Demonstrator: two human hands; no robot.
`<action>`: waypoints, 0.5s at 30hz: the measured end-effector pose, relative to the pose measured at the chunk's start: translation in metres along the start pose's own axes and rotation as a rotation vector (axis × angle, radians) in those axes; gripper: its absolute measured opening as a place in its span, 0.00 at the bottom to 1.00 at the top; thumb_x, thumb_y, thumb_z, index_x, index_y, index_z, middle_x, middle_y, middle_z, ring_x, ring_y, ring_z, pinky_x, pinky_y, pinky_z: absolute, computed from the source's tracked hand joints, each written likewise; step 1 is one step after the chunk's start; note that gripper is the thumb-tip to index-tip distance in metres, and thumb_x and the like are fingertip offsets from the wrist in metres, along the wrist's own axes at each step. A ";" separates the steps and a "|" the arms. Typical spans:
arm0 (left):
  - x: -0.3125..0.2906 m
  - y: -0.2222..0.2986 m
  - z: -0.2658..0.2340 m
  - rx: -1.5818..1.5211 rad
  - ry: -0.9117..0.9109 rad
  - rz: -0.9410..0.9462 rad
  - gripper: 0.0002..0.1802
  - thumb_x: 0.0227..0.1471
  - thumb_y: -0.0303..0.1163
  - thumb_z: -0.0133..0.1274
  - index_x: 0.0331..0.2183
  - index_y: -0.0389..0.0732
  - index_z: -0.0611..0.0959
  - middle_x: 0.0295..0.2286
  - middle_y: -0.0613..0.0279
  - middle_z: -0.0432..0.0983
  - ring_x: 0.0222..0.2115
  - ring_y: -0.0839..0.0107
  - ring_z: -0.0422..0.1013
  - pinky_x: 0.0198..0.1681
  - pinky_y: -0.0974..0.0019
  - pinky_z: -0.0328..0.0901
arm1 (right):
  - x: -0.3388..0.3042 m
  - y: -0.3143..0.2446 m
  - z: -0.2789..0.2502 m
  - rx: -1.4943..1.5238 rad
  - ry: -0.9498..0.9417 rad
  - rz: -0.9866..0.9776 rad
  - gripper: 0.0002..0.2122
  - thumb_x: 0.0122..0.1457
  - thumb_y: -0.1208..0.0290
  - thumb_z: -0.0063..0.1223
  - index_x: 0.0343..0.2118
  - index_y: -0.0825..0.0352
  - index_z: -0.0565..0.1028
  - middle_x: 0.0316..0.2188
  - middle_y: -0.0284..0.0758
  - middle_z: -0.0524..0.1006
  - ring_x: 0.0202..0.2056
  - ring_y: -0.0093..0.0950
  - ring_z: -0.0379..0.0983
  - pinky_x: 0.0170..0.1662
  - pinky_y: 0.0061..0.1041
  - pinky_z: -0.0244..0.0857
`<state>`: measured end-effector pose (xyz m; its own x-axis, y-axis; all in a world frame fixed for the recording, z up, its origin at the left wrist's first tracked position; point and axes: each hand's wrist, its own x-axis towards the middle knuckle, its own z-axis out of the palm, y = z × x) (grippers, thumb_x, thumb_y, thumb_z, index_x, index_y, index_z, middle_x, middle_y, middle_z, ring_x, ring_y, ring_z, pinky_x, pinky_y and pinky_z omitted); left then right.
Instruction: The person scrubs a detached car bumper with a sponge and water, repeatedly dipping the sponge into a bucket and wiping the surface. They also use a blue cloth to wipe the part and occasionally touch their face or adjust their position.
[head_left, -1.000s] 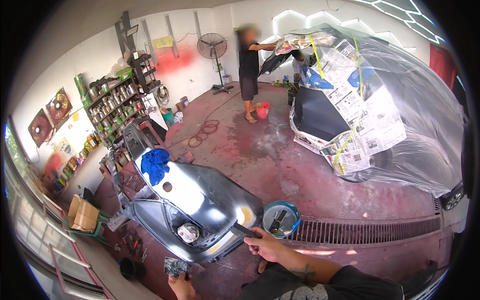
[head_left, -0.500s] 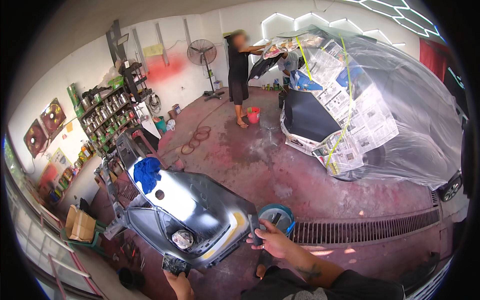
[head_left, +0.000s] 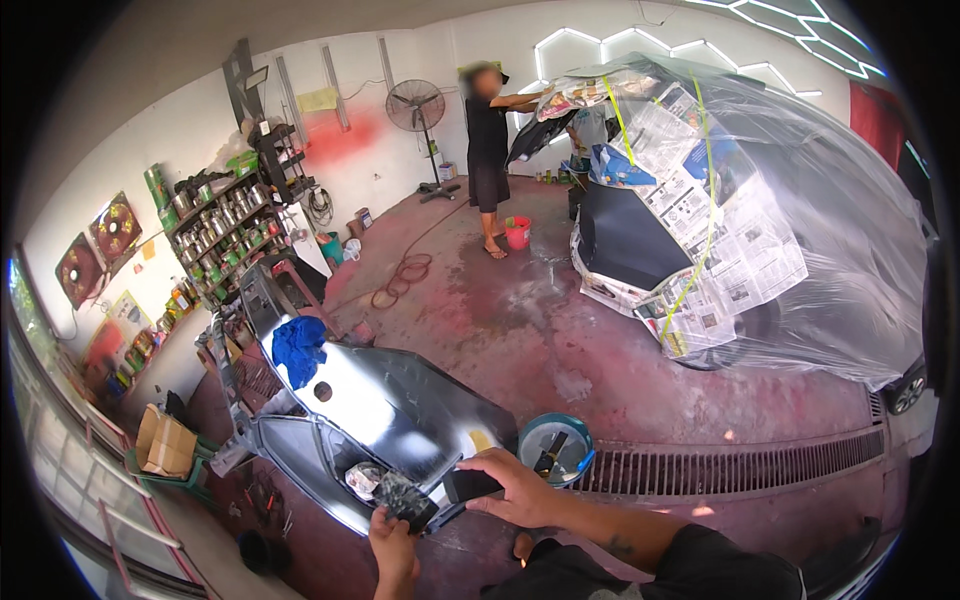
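A large car body panel (head_left: 385, 400), grey and white with a yellowish patch (head_left: 480, 440) near its edge, lies in front of me. My right hand (head_left: 515, 490) is closed on a black block (head_left: 470, 485) over the panel's near end; I cannot tell whether it touches. Close beside it, my left hand (head_left: 393, 548) grips a flat, dark rectangular piece with a mottled grey face (head_left: 405, 497). A crumpled whitish wad (head_left: 362, 480) sits by the panel's opening. Farther up the panel rests a bunched blue cloth (head_left: 300, 350).
A teal bucket (head_left: 588, 440) holding dark items stands right of the panel, beside a floor grate (head_left: 720, 465). Beyond it is a car covered in plastic and newspaper (head_left: 755, 235). A person (head_left: 488, 150) stands at its front near a red bucket (head_left: 517, 233); another is partly hidden.
My right hand has brought the black block left and closer to the panel. My left hand has risen rightward with the mottled piece, so both hands are now nearer together.
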<state>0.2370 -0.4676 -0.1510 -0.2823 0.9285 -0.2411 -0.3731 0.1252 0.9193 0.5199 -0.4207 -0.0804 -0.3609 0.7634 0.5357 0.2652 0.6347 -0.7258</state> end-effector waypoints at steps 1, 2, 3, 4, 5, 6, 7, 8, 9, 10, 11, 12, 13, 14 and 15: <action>0.003 0.002 0.018 0.004 -0.069 0.025 0.30 0.59 0.10 0.45 0.62 0.33 0.67 0.45 0.50 0.81 0.42 0.62 0.82 0.44 0.61 0.80 | 0.007 -0.006 -0.004 -0.170 -0.066 -0.154 0.29 0.65 0.59 0.69 0.66 0.58 0.72 0.53 0.39 0.76 0.58 0.40 0.73 0.62 0.42 0.66; 0.001 0.009 0.038 -0.037 -0.125 0.035 0.29 0.61 0.10 0.45 0.63 0.33 0.67 0.44 0.51 0.82 0.42 0.64 0.83 0.45 0.61 0.80 | 0.012 -0.010 -0.005 -0.189 -0.106 -0.109 0.31 0.57 0.62 0.74 0.65 0.56 0.76 0.56 0.38 0.76 0.60 0.42 0.71 0.63 0.43 0.65; 0.000 0.015 0.063 -0.087 -0.197 0.041 0.29 0.62 0.11 0.45 0.63 0.33 0.67 0.44 0.53 0.83 0.42 0.65 0.83 0.45 0.62 0.80 | 0.014 -0.007 -0.009 -0.210 -0.100 -0.095 0.31 0.57 0.63 0.74 0.64 0.56 0.76 0.56 0.38 0.76 0.60 0.42 0.71 0.63 0.44 0.65; -0.004 0.021 0.083 -0.111 -0.244 0.029 0.28 0.63 0.11 0.45 0.63 0.33 0.69 0.44 0.53 0.83 0.42 0.66 0.83 0.46 0.62 0.80 | 0.014 0.001 -0.013 -0.232 -0.092 -0.082 0.31 0.57 0.63 0.74 0.64 0.56 0.76 0.57 0.38 0.76 0.60 0.42 0.71 0.63 0.44 0.65; -0.010 0.032 0.099 -0.132 -0.280 0.027 0.27 0.63 0.11 0.45 0.62 0.33 0.70 0.45 0.53 0.83 0.43 0.66 0.83 0.47 0.62 0.80 | 0.017 0.005 -0.017 -0.244 -0.087 -0.080 0.31 0.56 0.64 0.74 0.64 0.56 0.77 0.57 0.37 0.76 0.60 0.42 0.71 0.63 0.45 0.65; -0.012 0.044 0.110 -0.154 -0.305 0.030 0.26 0.64 0.12 0.45 0.62 0.33 0.71 0.45 0.54 0.83 0.43 0.67 0.83 0.48 0.62 0.80 | 0.020 0.006 -0.023 -0.245 -0.098 -0.062 0.30 0.55 0.65 0.75 0.62 0.55 0.78 0.58 0.38 0.76 0.61 0.42 0.71 0.64 0.46 0.65; -0.011 0.055 0.117 -0.153 -0.334 0.024 0.26 0.64 0.12 0.45 0.62 0.34 0.72 0.45 0.55 0.83 0.43 0.68 0.83 0.47 0.64 0.79 | 0.027 0.006 -0.027 -0.238 -0.106 -0.086 0.30 0.55 0.65 0.75 0.62 0.56 0.78 0.58 0.38 0.77 0.62 0.42 0.71 0.64 0.45 0.65; -0.011 0.064 0.124 -0.155 -0.364 0.004 0.26 0.63 0.12 0.44 0.61 0.34 0.74 0.45 0.56 0.83 0.44 0.69 0.83 0.47 0.65 0.79 | 0.033 0.006 -0.034 -0.234 -0.119 -0.096 0.30 0.55 0.66 0.76 0.62 0.56 0.78 0.58 0.39 0.77 0.62 0.43 0.71 0.65 0.45 0.65; -0.008 0.077 0.131 -0.158 -0.391 -0.015 0.26 0.63 0.12 0.44 0.61 0.34 0.75 0.45 0.57 0.84 0.44 0.70 0.82 0.46 0.66 0.78 | 0.045 0.005 -0.042 -0.229 -0.133 -0.108 0.31 0.54 0.66 0.76 0.63 0.57 0.78 0.58 0.39 0.77 0.62 0.43 0.71 0.66 0.45 0.65; 0.006 0.082 0.138 -0.192 -0.453 -0.001 0.23 0.61 0.12 0.45 0.56 0.37 0.76 0.42 0.60 0.82 0.41 0.68 0.82 0.51 0.56 0.81 | 0.055 -0.002 -0.055 -0.158 -0.111 -0.081 0.31 0.55 0.68 0.76 0.62 0.59 0.77 0.58 0.41 0.77 0.62 0.45 0.72 0.67 0.43 0.64; 0.013 0.087 0.149 -0.182 -0.484 -0.014 0.21 0.59 0.11 0.45 0.52 0.38 0.77 0.33 0.69 0.76 0.33 0.75 0.77 0.51 0.56 0.81 | 0.061 -0.001 -0.071 -0.140 -0.063 -0.021 0.30 0.56 0.68 0.75 0.62 0.62 0.77 0.57 0.43 0.78 0.62 0.44 0.73 0.67 0.41 0.64; 0.023 0.096 0.164 -0.180 -0.519 0.019 0.19 0.58 0.11 0.46 0.49 0.39 0.76 0.29 0.73 0.69 0.28 0.80 0.70 0.50 0.56 0.81 | 0.072 -0.005 -0.086 -0.005 0.026 0.066 0.29 0.57 0.68 0.74 0.62 0.63 0.77 0.57 0.43 0.78 0.61 0.42 0.73 0.67 0.40 0.64; 0.019 0.117 0.174 -0.165 -0.516 0.022 0.21 0.59 0.12 0.48 0.52 0.38 0.75 0.30 0.73 0.71 0.29 0.80 0.72 0.51 0.54 0.81 | 0.084 -0.014 -0.097 -0.087 0.083 0.064 0.28 0.57 0.69 0.73 0.61 0.65 0.77 0.56 0.43 0.78 0.60 0.41 0.74 0.66 0.38 0.64; 0.030 0.121 0.167 -0.181 -0.509 0.052 0.24 0.59 0.11 0.46 0.56 0.35 0.74 0.32 0.71 0.73 0.32 0.79 0.74 0.52 0.57 0.81 | 0.098 -0.028 -0.102 -0.120 0.061 -0.004 0.28 0.57 0.71 0.73 0.61 0.64 0.77 0.56 0.42 0.78 0.60 0.41 0.74 0.66 0.37 0.65; 0.035 0.121 0.157 -0.193 -0.514 0.087 0.27 0.59 0.11 0.45 0.59 0.32 0.73 0.34 0.68 0.75 0.35 0.78 0.77 0.52 0.60 0.81 | 0.104 -0.033 -0.099 -0.157 0.051 -0.078 0.28 0.57 0.72 0.72 0.61 0.64 0.77 0.56 0.41 0.77 0.60 0.41 0.74 0.65 0.37 0.66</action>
<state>0.3203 -0.3654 0.0007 0.1305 0.9896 0.0607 -0.5363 0.0190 0.8438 0.5624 -0.3504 0.0424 -0.3407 0.7139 0.6117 0.3759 0.6999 -0.6074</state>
